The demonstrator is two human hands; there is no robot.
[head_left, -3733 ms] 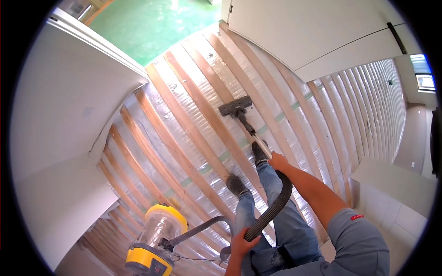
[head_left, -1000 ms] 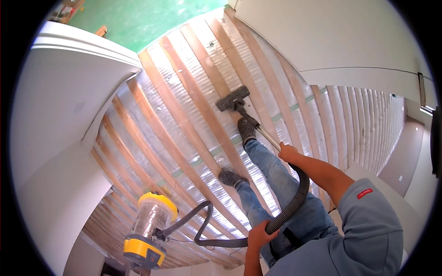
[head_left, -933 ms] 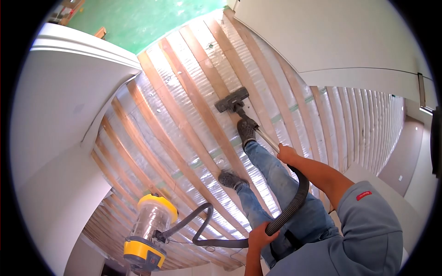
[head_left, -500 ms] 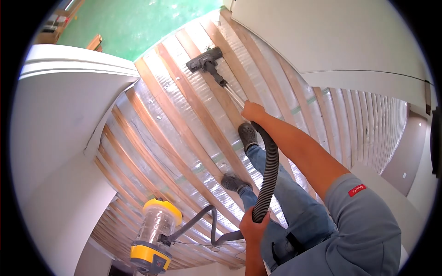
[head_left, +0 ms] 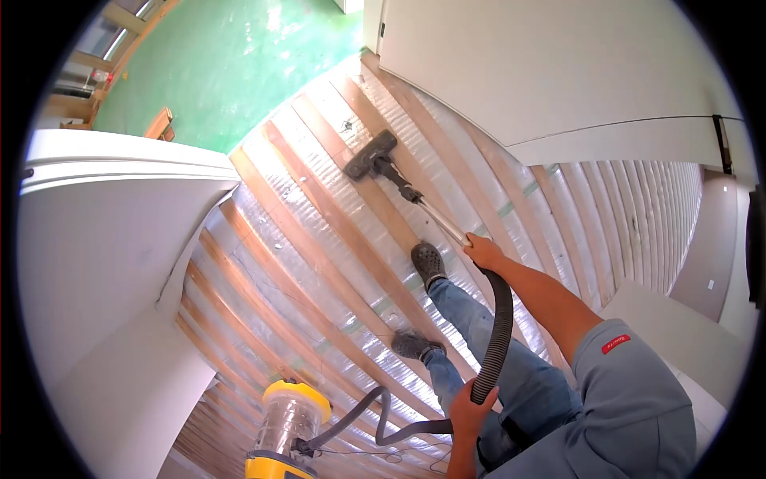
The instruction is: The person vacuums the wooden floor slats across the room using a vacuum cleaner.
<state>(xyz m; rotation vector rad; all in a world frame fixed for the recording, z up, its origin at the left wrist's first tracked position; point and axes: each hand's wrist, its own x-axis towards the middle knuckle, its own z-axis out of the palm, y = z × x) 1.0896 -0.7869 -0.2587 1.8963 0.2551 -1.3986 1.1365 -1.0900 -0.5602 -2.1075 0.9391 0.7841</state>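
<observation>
Toward twelve o'clock, the vacuum floor head (head_left: 371, 156) sits on wooden battens (head_left: 387, 214); at three, the right hand (head_left: 483, 251) wraps the wand (head_left: 443, 222), seemingly for steering, while at five the left hand (head_left: 472, 411) grasps the ribbed hose (head_left: 501, 323), perhaps to hold slack off the legs (head_left: 472, 317).

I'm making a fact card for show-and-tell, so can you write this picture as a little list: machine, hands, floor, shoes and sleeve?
Machine: vacuum cleaner with a clear body and yellow parts
Floor head: dark floor head at the far end of the metal tube
Right hand: right hand gripping the metal tube
Left hand: left hand wrapped around the ribbed hose
Floor: wooden strips with silvery sheeting between
Beyond: green floor
Shoes: dark shoes
Sleeve: grey sleeve, red label
</observation>
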